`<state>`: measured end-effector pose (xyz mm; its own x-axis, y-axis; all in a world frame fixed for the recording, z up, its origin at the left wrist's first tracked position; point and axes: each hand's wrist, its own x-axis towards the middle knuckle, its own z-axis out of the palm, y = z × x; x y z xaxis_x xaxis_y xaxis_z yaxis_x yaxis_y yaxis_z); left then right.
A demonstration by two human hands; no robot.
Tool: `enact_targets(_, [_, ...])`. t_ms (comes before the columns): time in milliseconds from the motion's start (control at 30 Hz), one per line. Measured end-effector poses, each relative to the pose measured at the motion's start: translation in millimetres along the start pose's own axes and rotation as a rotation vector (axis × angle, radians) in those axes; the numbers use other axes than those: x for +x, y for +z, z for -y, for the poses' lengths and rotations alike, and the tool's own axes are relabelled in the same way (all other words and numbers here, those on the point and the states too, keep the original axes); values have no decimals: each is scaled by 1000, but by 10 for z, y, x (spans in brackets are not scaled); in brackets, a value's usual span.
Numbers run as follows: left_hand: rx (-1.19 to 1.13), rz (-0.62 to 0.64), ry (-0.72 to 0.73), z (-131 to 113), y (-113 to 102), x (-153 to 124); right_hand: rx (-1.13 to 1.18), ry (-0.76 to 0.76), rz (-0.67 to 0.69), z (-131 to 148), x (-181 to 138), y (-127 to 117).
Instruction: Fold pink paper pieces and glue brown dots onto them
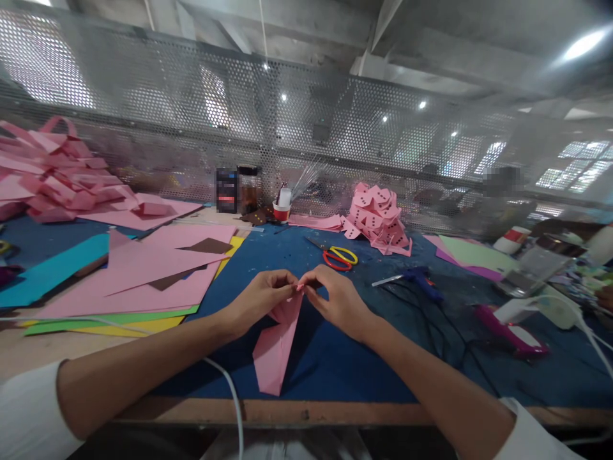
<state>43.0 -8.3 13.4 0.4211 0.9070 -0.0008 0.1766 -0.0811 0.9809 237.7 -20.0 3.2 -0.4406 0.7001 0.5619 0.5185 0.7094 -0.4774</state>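
Note:
A long pink paper strip (276,345) runs from the near table edge up to my two hands, over the blue mat (335,358). My left hand (262,299) is closed in a pinch on the strip's far end. My right hand (335,299) pinches the same end from the other side, fingertips meeting the left hand's. The paper looks partly folded where the hands meet.
Sheets of pink, green, yellow and brown paper (158,268) lie at left, with a heap of pink strips (57,172) behind. Scissors (338,257), a pile of punched pink pieces (380,220), a blue glue gun (421,281) and a pink tool (510,332) lie beyond and right. A perforated metal screen (335,134) backs the table.

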Motion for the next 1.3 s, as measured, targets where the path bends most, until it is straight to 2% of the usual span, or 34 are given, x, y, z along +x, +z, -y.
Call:
enact_targets(400, [-164, 60, 1, 19, -41, 8, -59, -113, 16, 18, 17, -54])
enact_targets(700, [-234, 33, -65, -12, -37, 14, -28, -86, 5, -34, 18, -42])
enact_targets(1000, [-83, 19, 57, -34, -54, 23, 193, 158, -20, 33, 50, -33])
enact_targets(1300, [-42, 1, 73, -21, -54, 28, 302, 325, 3, 9, 49, -26])
